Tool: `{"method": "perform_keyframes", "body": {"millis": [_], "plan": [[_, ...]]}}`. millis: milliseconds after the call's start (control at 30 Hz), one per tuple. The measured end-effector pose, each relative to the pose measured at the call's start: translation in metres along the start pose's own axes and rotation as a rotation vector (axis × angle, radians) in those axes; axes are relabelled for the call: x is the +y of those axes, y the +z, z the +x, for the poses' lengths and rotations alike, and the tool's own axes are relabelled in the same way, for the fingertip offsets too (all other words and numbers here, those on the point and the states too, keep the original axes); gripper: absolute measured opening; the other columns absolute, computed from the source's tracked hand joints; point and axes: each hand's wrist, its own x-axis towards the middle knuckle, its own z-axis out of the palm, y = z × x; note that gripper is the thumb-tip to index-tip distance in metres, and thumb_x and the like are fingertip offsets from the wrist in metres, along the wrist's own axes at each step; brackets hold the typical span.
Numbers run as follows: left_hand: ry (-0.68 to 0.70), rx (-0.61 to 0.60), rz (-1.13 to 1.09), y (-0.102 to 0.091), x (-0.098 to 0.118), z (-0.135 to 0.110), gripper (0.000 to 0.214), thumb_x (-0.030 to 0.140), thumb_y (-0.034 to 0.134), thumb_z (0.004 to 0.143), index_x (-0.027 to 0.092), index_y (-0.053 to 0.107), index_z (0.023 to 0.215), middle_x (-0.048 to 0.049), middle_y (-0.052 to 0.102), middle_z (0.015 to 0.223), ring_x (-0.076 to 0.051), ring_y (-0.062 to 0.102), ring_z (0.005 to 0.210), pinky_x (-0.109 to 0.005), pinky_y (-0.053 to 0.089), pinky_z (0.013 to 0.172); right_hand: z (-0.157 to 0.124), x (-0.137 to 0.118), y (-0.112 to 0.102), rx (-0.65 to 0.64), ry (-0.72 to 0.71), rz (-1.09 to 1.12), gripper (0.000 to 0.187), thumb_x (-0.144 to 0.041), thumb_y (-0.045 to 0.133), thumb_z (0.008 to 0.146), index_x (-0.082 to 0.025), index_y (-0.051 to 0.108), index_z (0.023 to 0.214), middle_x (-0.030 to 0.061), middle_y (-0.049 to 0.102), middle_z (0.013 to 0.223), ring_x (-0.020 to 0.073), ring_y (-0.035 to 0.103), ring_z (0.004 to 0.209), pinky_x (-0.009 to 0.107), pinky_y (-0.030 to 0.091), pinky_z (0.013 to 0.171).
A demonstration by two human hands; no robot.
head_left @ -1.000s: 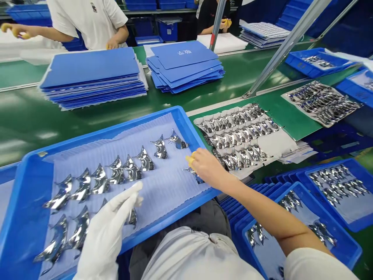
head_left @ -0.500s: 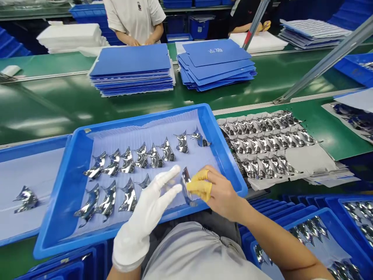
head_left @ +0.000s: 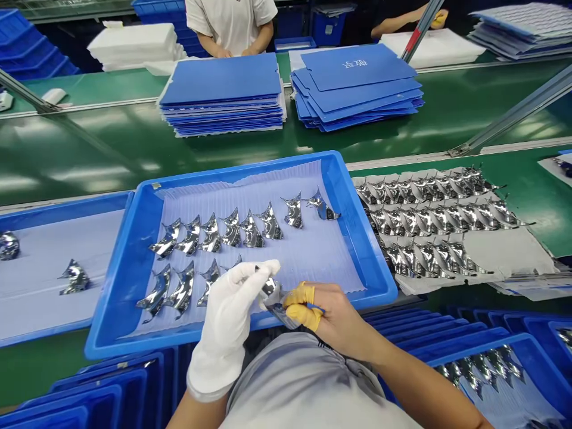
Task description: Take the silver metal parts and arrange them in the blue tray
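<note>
A shiny chrome-like curved piece with pointed ends (head_left: 277, 305) is held up over the front rim of a blue tray (head_left: 367, 223). My right hand (head_left: 335, 316), with yellow finger covers on thumb and forefinger, pinches its lower right end. White-gloved, my left hand (head_left: 226, 319) closes thumb and fingers on the upper tip of the same piece. Similar chrome pieces (head_left: 231, 227) lie in two rows on the tray's pale liner sheet (head_left: 313, 256); my left hand covers part of the front row.
Another lined blue tray (head_left: 36, 277) adjoins at left. To the right, rows of chrome pieces (head_left: 440, 217) lie on paper. Stacks of blue sheets (head_left: 223, 83) stand behind, across from a person in white (head_left: 232, 27). Blue trays (head_left: 491, 357) are stacked below on both sides.
My left thumb and fingers, earlier spread beside the piece, have closed on its tip. The piece has tilted and come lower, nearer my body. The whole view has shifted left.
</note>
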Motion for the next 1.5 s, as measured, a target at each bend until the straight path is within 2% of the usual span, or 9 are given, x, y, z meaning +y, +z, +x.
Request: {"method": "perform_keyframes", "body": {"millis": [133, 233, 367, 533, 733, 900, 1200, 1367, 1500], "plan": [[-0.014, 0.088, 0.003, -0.001, 0.001, 0.001, 0.033, 0.050, 0.064, 0.088, 0.020, 0.078, 0.084, -0.0012, 0.067, 0.063, -0.014, 0.057, 0.056, -0.026, 0.050, 0.058, 0.003, 0.004, 0.005, 0.019, 0.255, 0.341, 0.029, -0.043, 0.065, 0.090, -0.018, 0.064, 0.076, -0.0022, 0.057, 0.066, 0.0100, 0.050, 0.057, 0.023, 0.043, 0.056], [0.012, 0.104, 0.056, -0.006, 0.002, 0.002, 0.033, 0.053, 0.068, 0.083, 0.022, 0.077, 0.084, -0.0043, 0.071, 0.073, -0.019, 0.065, 0.069, -0.030, 0.055, 0.066, 0.006, 0.005, 0.008, 0.086, 0.369, 0.546, 0.031, -0.045, 0.072, 0.082, -0.017, 0.062, 0.073, -0.0038, 0.054, 0.062, 0.0092, 0.049, 0.054, 0.022, 0.044, 0.052], [0.019, -0.047, 0.076, -0.006, 0.007, -0.002, 0.051, 0.050, 0.080, 0.070, 0.024, 0.073, 0.113, -0.0094, 0.074, 0.104, -0.030, 0.069, 0.100, -0.039, 0.059, 0.082, 0.010, 0.004, 0.009, 0.138, 0.386, 0.614, 0.031, -0.043, 0.076, 0.079, -0.017, 0.061, 0.070, -0.0044, 0.055, 0.059, 0.0091, 0.051, 0.052, 0.022, 0.045, 0.050], [-0.151, -0.284, 0.061, 0.001, 0.016, -0.010, 0.098, 0.028, 0.087, 0.065, 0.029, 0.040, 0.151, -0.0071, 0.072, 0.101, -0.024, 0.070, 0.074, -0.035, 0.060, 0.066, 0.011, 0.002, 0.009, 0.143, 0.376, 0.627, 0.030, -0.040, 0.079, 0.078, -0.017, 0.061, 0.070, -0.0050, 0.057, 0.061, 0.0082, 0.052, 0.052, 0.022, 0.047, 0.051], [-0.123, -0.155, -0.078, 0.000, 0.013, -0.002, 0.052, 0.035, 0.077, 0.080, 0.025, 0.065, 0.129, -0.0062, 0.073, 0.110, -0.019, 0.069, 0.085, -0.028, 0.057, 0.077, 0.008, 0.004, 0.011, 0.128, 0.389, 0.655, 0.034, -0.046, 0.078, 0.079, -0.017, 0.060, 0.072, -0.0056, 0.056, 0.059, 0.0086, 0.053, 0.051, 0.022, 0.046, 0.049], [-0.078, -0.069, -0.095, 0.003, 0.009, 0.002, 0.042, 0.034, 0.080, 0.076, 0.021, 0.072, 0.115, -0.0061, 0.073, 0.110, -0.017, 0.067, 0.089, -0.025, 0.055, 0.079, 0.009, 0.003, 0.012, 0.096, 0.400, 0.732, 0.034, -0.045, 0.078, 0.079, -0.017, 0.060, 0.072, -0.0049, 0.058, 0.056, 0.0096, 0.055, 0.050, 0.022, 0.044, 0.049], [-0.002, 0.093, -0.040, 0.020, 0.014, -0.001, 0.024, 0.036, 0.077, 0.078, 0.020, 0.061, 0.074, 0.0055, 0.057, 0.073, -0.009, 0.051, 0.066, -0.021, 0.047, 0.070, 0.014, 0.005, 0.023, 0.066, 0.553, 0.991, 0.041, -0.046, 0.085, 0.071, -0.017, 0.056, 0.066, -0.0043, 0.053, 0.061, 0.0087, 0.050, 0.053, 0.023, 0.048, 0.053], [0.017, 0.084, -0.014, 0.023, 0.017, 0.001, 0.030, 0.035, 0.075, 0.081, 0.020, 0.052, 0.067, 0.0075, 0.048, 0.062, -0.009, 0.044, 0.058, -0.021, 0.045, 0.065, 0.013, 0.011, 0.027, 0.054, 0.574, 1.060, 0.042, -0.044, 0.085, 0.072, -0.017, 0.053, 0.065, -0.0047, 0.050, 0.062, 0.0084, 0.048, 0.054, 0.023, 0.047, 0.056], [0.016, 0.081, 0.011, 0.022, 0.015, 0.002, 0.024, 0.037, 0.074, 0.081, 0.021, 0.059, 0.073, 0.0067, 0.053, 0.065, -0.009, 0.047, 0.059, -0.022, 0.046, 0.065, 0.013, 0.011, 0.028, 0.062, 0.575, 1.069, 0.040, -0.042, 0.085, 0.072, -0.017, 0.055, 0.065, -0.0049, 0.050, 0.062, 0.0081, 0.047, 0.054, 0.022, 0.047, 0.055]]}}
